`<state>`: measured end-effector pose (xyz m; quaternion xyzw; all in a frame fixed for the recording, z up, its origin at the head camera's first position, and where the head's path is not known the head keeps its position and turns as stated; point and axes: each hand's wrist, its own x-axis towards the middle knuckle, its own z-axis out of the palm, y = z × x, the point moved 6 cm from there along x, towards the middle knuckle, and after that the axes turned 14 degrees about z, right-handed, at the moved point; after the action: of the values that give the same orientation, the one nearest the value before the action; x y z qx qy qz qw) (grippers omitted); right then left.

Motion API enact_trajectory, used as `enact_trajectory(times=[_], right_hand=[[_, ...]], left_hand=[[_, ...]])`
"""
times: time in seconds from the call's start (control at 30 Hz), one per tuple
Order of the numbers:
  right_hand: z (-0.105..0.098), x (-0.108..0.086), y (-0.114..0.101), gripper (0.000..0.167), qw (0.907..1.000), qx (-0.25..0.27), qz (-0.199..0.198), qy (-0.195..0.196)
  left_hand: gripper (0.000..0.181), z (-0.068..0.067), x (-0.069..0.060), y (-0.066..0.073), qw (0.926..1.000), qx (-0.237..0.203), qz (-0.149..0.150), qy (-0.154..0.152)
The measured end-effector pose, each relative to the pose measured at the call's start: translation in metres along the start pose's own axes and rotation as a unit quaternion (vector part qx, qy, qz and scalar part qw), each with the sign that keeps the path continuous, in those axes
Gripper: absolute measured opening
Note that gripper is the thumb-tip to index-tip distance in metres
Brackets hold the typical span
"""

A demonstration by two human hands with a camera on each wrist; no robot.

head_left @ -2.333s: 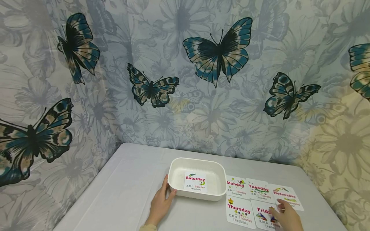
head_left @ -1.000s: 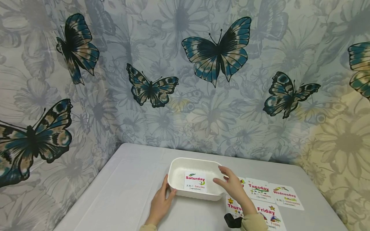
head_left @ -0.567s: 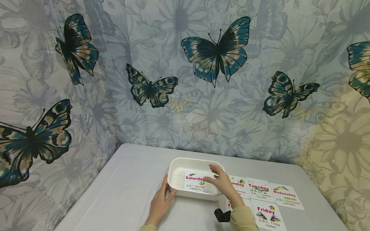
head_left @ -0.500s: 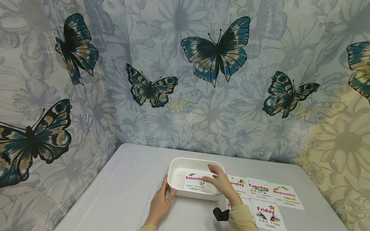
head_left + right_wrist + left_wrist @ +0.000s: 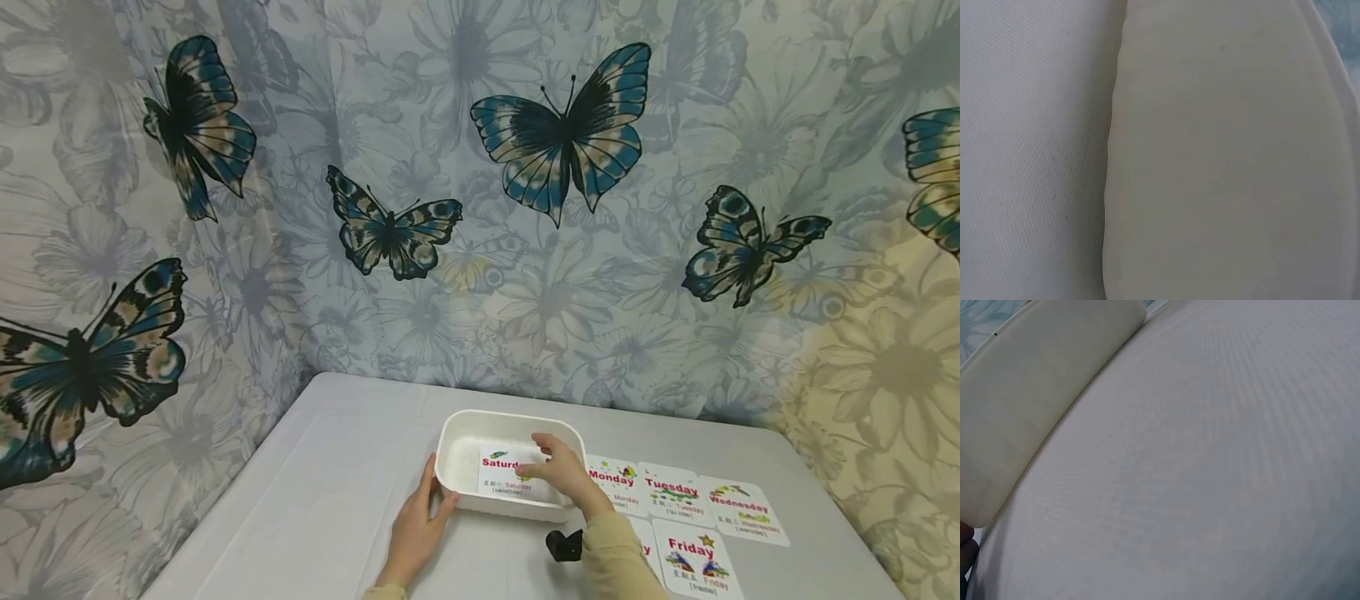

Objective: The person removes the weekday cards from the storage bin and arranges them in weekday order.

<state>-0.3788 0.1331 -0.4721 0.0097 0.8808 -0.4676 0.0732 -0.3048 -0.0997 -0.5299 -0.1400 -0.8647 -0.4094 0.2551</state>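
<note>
A white plastic basin [image 5: 517, 508] stands on the table with a Saturday word card [image 5: 497, 482] lying face up inside. My left hand [image 5: 416, 529] holds the basin's near left corner, thumb at the front and fingers along the side. Over the right part of the basin reaches my right hand [image 5: 566, 473], thumb and fingers spread apart, its thumb covering the end of the printed word. Whether the thumb touches the card I cannot tell. Both wrist views show the basin's outer wall [image 5: 1041, 394] [image 5: 1229, 150] close up; a bit of left-hand fingers [image 5: 966, 550] appears.
Right of the basin lie Monday [image 5: 613, 477], Tuesday [image 5: 670, 492], Wednesday [image 5: 742, 510] and Friday [image 5: 697, 557] cards. My right sleeve [image 5: 618, 558] mostly hides another card [image 5: 647, 546]. A black wrist camera [image 5: 564, 546] hangs by the sleeve. Butterfly-printed cloth [image 5: 562, 333] backs the table [image 5: 360, 417].
My right hand has left the cards at the right and come leftward over the basin to the Saturday card. The left hand and the basin have stayed in place.
</note>
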Motion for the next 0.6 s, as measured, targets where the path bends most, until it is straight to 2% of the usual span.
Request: enact_trajectory(times=[0.13, 0.37, 0.6], right_hand=[[0.003, 0.007, 0.003, 0.074, 1.0, -0.005, 0.006, 0.0], [0.011, 0.014, 0.01, 0.081, 0.9975, -0.053, 0.043, -0.018], [0.01, 0.016, 0.01, 0.078, 0.9963, -0.077, 0.038, -0.003]], left_hand=[[0.071, -0.001, 0.0, 0.0, 1.0, 0.001, 0.0, 0.0], [0.07, 0.0, 0.0, 0.0, 1.0, 0.006, 0.005, 0.002], [0.071, 0.0, -0.001, -0.001, 1.0, 0.0, -0.003, 0.001]])
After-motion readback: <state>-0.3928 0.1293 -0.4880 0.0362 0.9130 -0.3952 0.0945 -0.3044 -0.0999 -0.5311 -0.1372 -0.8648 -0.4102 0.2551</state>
